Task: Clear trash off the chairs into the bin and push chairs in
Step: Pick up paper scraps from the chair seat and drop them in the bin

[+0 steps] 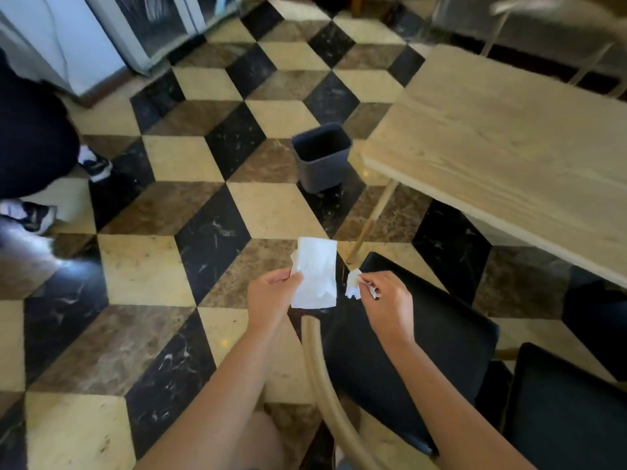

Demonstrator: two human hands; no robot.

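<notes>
My left hand (271, 293) pinches a flat white paper napkin (315, 273) by its left edge, holding it above the floor. My right hand (386, 296) grips a small crumpled white paper scrap (353, 286) over the front corner of a black-seated chair (424, 337) with a curved wooden backrest (322, 371). A dark grey bin (320, 156) stands open on the floor ahead, beside the corner of the light wooden table (502, 144). A second black chair seat (563, 405) is at the lower right.
Another person's dark trousers and sneakers (96, 166) are at the left. White cabinets (68, 39) stand at the top left. A table leg (373, 222) slants down between bin and chair. The checkered tile floor (190, 205) spreads left of the bin.
</notes>
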